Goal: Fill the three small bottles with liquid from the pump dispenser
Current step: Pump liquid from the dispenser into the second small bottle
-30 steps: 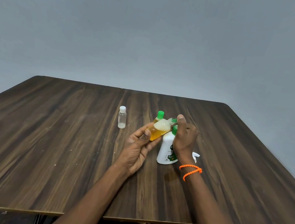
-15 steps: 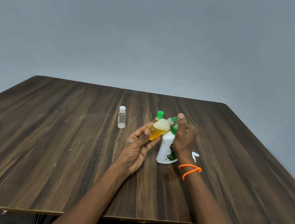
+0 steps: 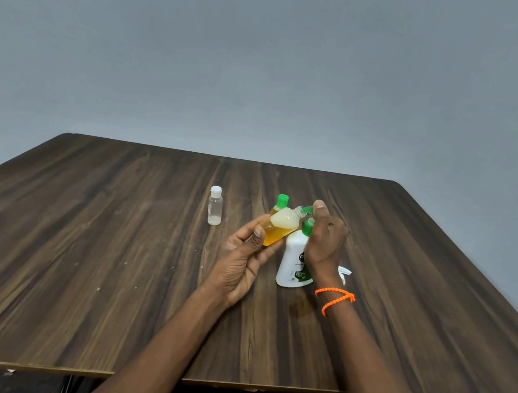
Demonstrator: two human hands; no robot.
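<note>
My left hand (image 3: 244, 255) holds a small bottle (image 3: 279, 229) of orange-yellow liquid, tilted so its open neck sits at the green pump spout (image 3: 307, 209). The white pump dispenser (image 3: 294, 264) stands on the table just right of it. My right hand (image 3: 324, 238) curls around the dispenser's green pump head, forefinger on top. A second small bottle with a green cap (image 3: 280, 204) stands behind the tilted one, partly hidden. A third small clear bottle with a white cap (image 3: 215, 206) stands upright to the left, nearly empty.
Everything rests on a dark wooden table (image 3: 103, 256) before a plain grey wall. A small white object (image 3: 344, 274) lies behind my right wrist, mostly hidden. An orange bracelet (image 3: 335, 297) circles my right wrist. The table's near edge runs just below my forearms.
Hardly anything differs; both hands keep their hold and the tilted bottle stays at the spout.
</note>
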